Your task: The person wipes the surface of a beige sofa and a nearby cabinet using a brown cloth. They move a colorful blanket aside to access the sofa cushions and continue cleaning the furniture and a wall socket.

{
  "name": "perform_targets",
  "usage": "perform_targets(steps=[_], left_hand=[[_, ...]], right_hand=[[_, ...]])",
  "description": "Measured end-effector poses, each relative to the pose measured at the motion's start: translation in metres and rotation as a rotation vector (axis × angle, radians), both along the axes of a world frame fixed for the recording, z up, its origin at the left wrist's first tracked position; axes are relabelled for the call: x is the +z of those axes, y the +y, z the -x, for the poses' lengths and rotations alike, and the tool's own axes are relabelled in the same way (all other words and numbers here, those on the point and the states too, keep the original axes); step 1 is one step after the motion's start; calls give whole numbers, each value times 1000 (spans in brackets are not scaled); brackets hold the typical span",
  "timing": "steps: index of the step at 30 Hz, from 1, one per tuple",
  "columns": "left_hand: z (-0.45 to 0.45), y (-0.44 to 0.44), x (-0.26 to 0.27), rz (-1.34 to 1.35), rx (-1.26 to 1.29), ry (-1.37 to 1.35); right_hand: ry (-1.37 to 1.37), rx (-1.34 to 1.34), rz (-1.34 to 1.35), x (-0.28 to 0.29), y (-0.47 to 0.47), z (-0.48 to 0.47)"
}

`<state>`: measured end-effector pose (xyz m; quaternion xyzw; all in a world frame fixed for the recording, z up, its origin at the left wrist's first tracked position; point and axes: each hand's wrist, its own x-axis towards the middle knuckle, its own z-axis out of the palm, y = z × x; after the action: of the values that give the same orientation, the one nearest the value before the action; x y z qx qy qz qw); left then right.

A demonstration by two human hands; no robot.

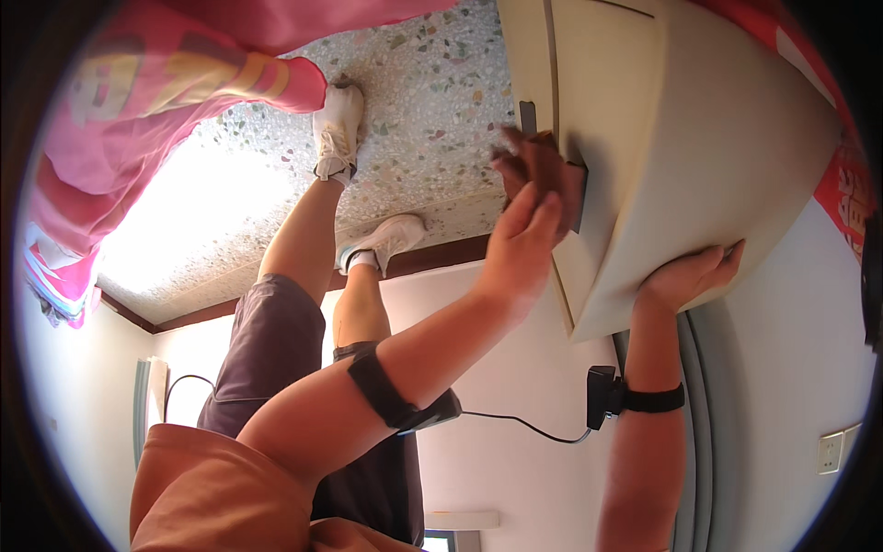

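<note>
My left hand point(519, 231) is closed around a crumpled dark brown cloth point(537, 169), blurred at its edges. The cloth lies against the front of a cream cabinet point(614, 145), partly covering a dark grey handle plate point(581, 200). A second grey handle plate point(528, 117) shows just past the cloth, beyond a seam in the front. On the cabinet's near side panel rests my right hand point(690, 272), close to the edge. Its fingers are partly spread and no object shows in it.
Pink printed fabric point(172, 76) hangs at the left. Speckled terrazzo floor point(428, 103) lies under my white shoes point(338, 127). Red fabric point(845, 190) with writing is at the right rim. A grey curtain point(700, 441) hangs near my right arm; a cable point(524, 418) links both wrist-strapped devices.
</note>
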<state>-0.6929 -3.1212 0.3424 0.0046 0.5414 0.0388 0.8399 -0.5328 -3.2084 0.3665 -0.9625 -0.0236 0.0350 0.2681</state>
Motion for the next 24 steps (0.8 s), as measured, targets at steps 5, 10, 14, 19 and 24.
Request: perform_targets(steps=[5, 10, 14, 19, 24], left_hand=[[-48, -6, -1, -359, -252, -63], [-28, -62, 4, -292, -214, -155], [-6, -96, 17, 149, -148, -160], [-21, -84, -19, 173, 125, -30], [-16, -62, -61, 184, 155, -21]], right_hand=[[-12, 12, 15, -4, -3, -4], [-3, 70, -30, -5, -9, -7], [-74, 126, -55, -8, -10, -6], [-42, 127, -100, -8, -5, -5], [-59, 132, -118, -8, -1, -6]])
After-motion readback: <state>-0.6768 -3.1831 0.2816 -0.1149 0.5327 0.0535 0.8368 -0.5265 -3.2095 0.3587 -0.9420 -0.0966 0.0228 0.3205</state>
